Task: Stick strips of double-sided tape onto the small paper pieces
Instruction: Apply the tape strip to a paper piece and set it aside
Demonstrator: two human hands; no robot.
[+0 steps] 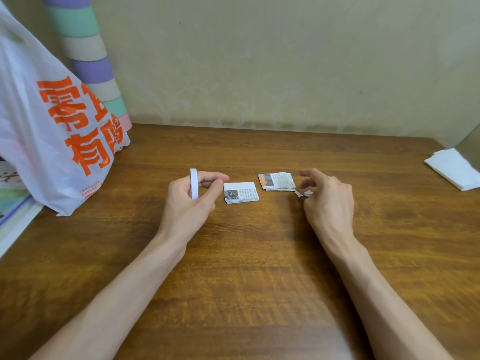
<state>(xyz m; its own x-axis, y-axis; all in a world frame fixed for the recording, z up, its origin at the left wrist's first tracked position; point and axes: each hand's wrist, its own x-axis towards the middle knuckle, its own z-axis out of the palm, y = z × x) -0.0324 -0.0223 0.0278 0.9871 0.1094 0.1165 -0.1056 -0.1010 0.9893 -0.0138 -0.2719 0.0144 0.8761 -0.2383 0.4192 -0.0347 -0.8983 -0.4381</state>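
Left hand (187,201) grip pinches tape roll (194,184); right hand (328,201) grip loosely curled, empty, beside paper stack (277,181)

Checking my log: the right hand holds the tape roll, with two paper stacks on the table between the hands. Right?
No. The head view shows the left hand holding the tape roll, not the right hand. The two paper stacks lie on the table between the hands.

plastic bag (52,126) cut off at left edge, print on paper pieces (241,192) unreadable, right hand (328,201) blurred
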